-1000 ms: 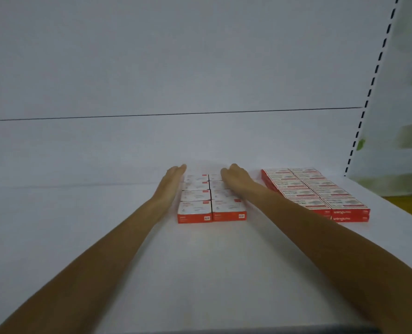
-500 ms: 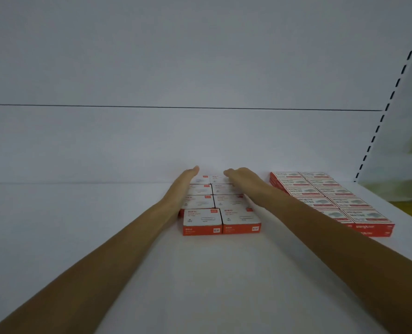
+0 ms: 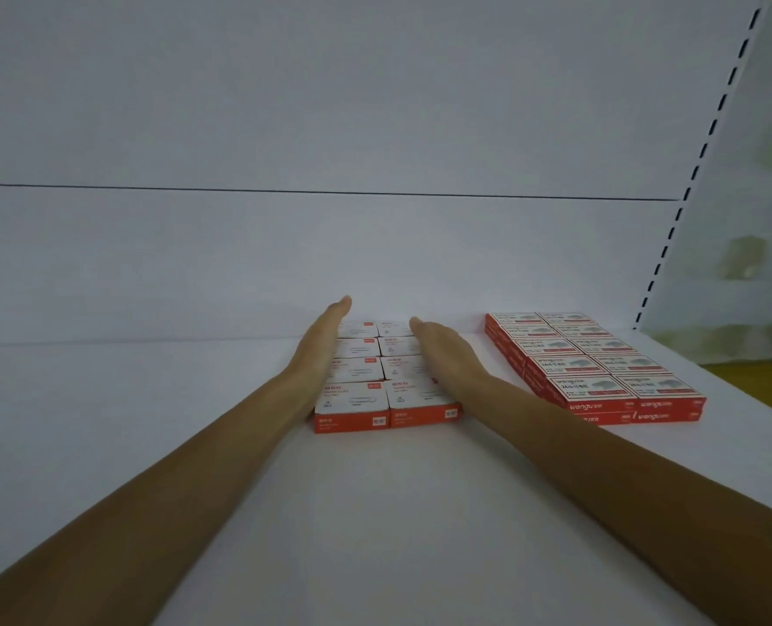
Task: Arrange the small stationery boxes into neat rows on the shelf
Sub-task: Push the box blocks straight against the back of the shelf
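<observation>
Your left hand point(image 3: 318, 350) stands on its edge on the white shelf point(image 3: 375, 512). Its fingers are straight and together, grasping nothing, pressed flat against the left side of the block of small red-and-white boxes point(image 3: 361, 399). That block sits near the middle of the shelf, close to the back panel point(image 3: 285, 255). It is two columns wide and four rows deep, box touching box, with the red fronts of the nearest pair level and facing you. Your right hand point(image 3: 447, 359) lies along the right column and hides its outer edge, fingers straight and released, holding nothing. Further right, apart from that hand, sits a second block of red wengu boxes point(image 3: 601, 368), two columns wide, five rows deep and stacked two high. Behind it, at the shelf's right end, a slotted upright point(image 3: 694, 171) rises beside the back panel.
</observation>
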`<action>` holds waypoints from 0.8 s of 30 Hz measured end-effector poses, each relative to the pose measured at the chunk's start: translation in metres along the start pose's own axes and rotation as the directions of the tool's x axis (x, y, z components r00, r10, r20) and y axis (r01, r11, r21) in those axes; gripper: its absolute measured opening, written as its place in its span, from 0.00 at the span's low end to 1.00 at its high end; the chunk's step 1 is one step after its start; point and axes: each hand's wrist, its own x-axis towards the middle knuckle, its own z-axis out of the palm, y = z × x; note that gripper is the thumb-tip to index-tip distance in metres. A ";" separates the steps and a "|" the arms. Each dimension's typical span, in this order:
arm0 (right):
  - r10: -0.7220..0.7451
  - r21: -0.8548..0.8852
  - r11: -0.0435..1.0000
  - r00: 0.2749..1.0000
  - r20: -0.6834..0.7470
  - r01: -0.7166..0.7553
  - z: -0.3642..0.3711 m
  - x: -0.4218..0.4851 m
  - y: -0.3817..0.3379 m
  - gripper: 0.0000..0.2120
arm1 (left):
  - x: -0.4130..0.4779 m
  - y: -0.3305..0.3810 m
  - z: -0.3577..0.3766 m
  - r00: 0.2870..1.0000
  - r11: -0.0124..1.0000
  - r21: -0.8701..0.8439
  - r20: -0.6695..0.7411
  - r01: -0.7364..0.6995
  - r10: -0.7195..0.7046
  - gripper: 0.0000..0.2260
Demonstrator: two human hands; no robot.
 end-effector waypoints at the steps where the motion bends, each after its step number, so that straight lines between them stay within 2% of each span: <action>1: -0.011 -0.003 1.000 1.000 0.000 0.011 0.000 0.000 0.001 0.22 | 0.000 0.000 0.000 1.000 1.000 0.003 0.004 0.004 -0.004 0.17; 3: -0.038 -0.011 0.999 0.999 0.012 0.038 0.000 0.000 0.004 0.19 | -0.001 0.001 0.000 1.000 1.000 0.020 0.012 0.014 -0.014 0.18; 7: -0.098 -0.064 0.993 0.994 0.056 0.101 0.001 -0.002 0.004 0.18 | -0.002 0.003 0.001 0.999 0.998 0.058 -0.013 0.030 -0.029 0.18; 12: -0.083 -0.126 0.987 0.990 0.112 0.097 -0.003 -0.002 0.000 0.22 | -0.004 0.004 0.003 0.999 0.997 0.074 -0.042 0.012 -0.009 0.17; 20: -0.106 -0.108 0.987 0.987 0.123 0.119 0.000 -0.002 0.001 0.15 | -0.005 0.003 0.005 0.997 0.991 0.128 -0.070 0.050 -0.041 0.19; 22: -0.117 -0.151 0.979 0.986 0.119 0.135 0.003 0.000 0.002 0.16 | -0.002 0.003 0.008 0.992 0.961 0.271 -0.125 0.044 -0.010 0.19; 24: -0.125 -0.216 0.965 0.986 0.108 0.146 0.004 0.000 0.002 0.16 | 0.001 0.002 0.012 0.986 0.827 0.561 -0.159 0.048 0.051 0.21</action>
